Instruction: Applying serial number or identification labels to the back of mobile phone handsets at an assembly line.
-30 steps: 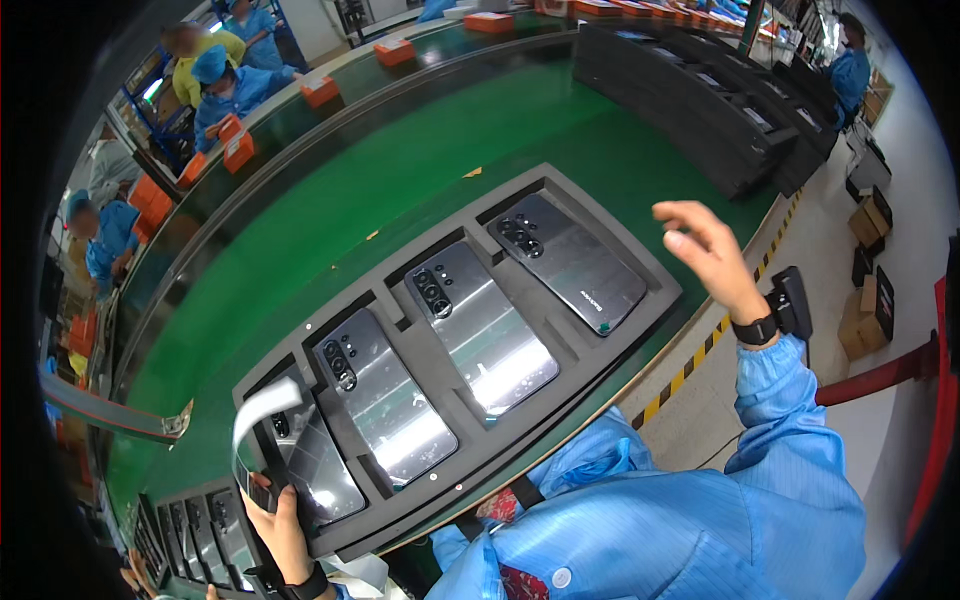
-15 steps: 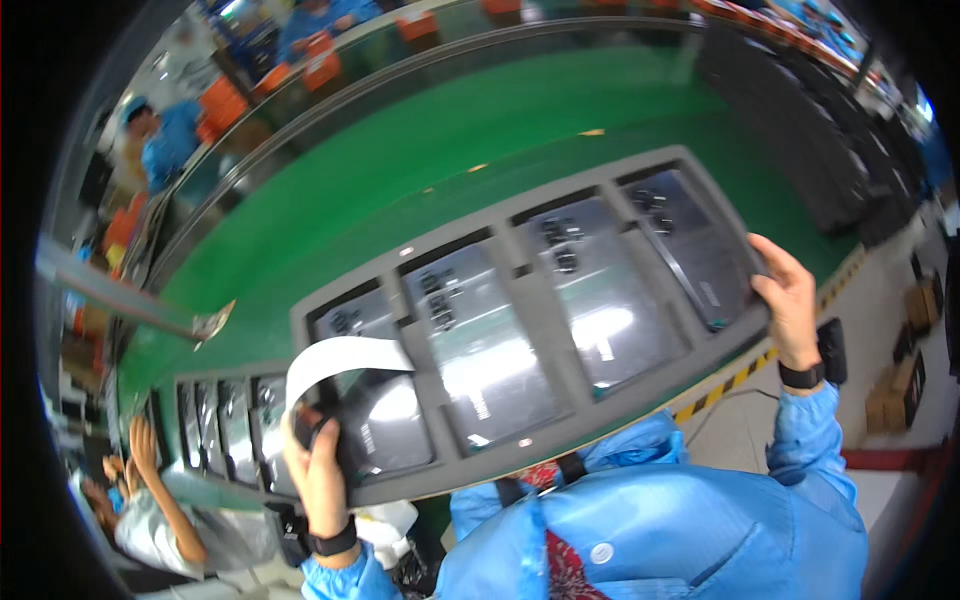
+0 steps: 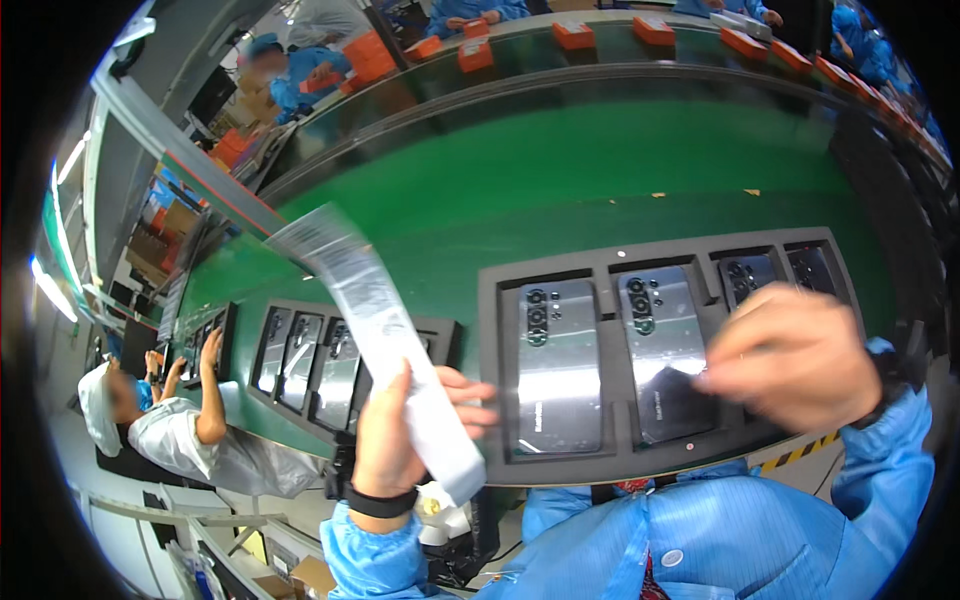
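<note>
A long white strip of labels (image 3: 375, 305) with grey print stands up from my left hand (image 3: 386, 440), its lower end held between thumb and fingers. Beside this hand a dark grey foam tray (image 3: 490, 365) lies on the green bench, with several dark, glossy smartphones in its slots, camera sides up. The leftmost phone (image 3: 558, 375) and the second phone (image 3: 660, 330) show almost whole. My right hand (image 3: 800, 360), blurred, hovers over the tray's right half with fingers bent together. Its fingertips are by the second phone; whether they pinch anything is hidden. It covers much of the third phone (image 3: 742, 275).
Another phone tray (image 3: 455, 345) lies to the left, near a co-worker in pale clothes (image 3: 190, 425). A metal post (image 3: 215, 185) slants over the bench's left side. Beyond the green surface (image 3: 560, 160), orange boxes (image 3: 575, 37) line a belt with people in blue behind it.
The tray, earlier tilted and held at both ends, now lies on the bench. My right hand has left its edge and moved over the phones. The curled label strip now stretches up and away.
</note>
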{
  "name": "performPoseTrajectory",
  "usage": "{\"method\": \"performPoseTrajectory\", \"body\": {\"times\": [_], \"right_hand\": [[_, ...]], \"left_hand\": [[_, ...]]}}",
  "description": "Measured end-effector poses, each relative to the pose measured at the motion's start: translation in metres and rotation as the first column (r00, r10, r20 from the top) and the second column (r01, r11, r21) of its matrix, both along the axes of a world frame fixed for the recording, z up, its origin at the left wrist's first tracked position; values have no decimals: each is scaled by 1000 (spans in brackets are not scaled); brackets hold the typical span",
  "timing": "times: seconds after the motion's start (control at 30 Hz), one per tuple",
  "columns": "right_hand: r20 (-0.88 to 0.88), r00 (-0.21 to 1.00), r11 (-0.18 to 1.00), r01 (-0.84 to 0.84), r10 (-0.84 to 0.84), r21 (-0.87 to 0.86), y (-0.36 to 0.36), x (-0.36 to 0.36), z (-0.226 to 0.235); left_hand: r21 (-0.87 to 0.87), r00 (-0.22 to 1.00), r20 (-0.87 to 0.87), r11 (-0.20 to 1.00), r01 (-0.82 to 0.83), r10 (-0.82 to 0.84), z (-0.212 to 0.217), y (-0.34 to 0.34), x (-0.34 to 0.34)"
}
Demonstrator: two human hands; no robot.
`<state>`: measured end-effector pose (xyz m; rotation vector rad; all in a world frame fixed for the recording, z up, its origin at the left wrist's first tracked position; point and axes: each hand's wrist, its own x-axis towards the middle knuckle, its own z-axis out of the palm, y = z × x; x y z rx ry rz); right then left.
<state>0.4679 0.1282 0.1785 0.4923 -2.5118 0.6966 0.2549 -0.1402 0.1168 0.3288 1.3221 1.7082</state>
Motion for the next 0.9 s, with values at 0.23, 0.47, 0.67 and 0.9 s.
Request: {"method": "performPoseTrajectory", "body": {"times": [0.23, 0.47, 0.67, 0.9], "right_hand": [[-123, 982, 956, -169, 142, -241, -93, -120, -45], [-68, 961, 887, -273, 268, -373, -98, -131, -71], [-264, 941, 973, -229, 212, -34, -100, -138, -73], [-276, 955, 994, -107, 108, 20, -109, -138, -82]], "left_hand": [[12, 991, -119, 998, 60, -58, 12, 5, 39], [24, 944, -184, 959, 283, -274, -9, -12, 31], [152, 940, 340, 985, -77, 21, -9, -4, 34], [123, 918, 380, 978, -170, 112, -13, -4, 21]]}}
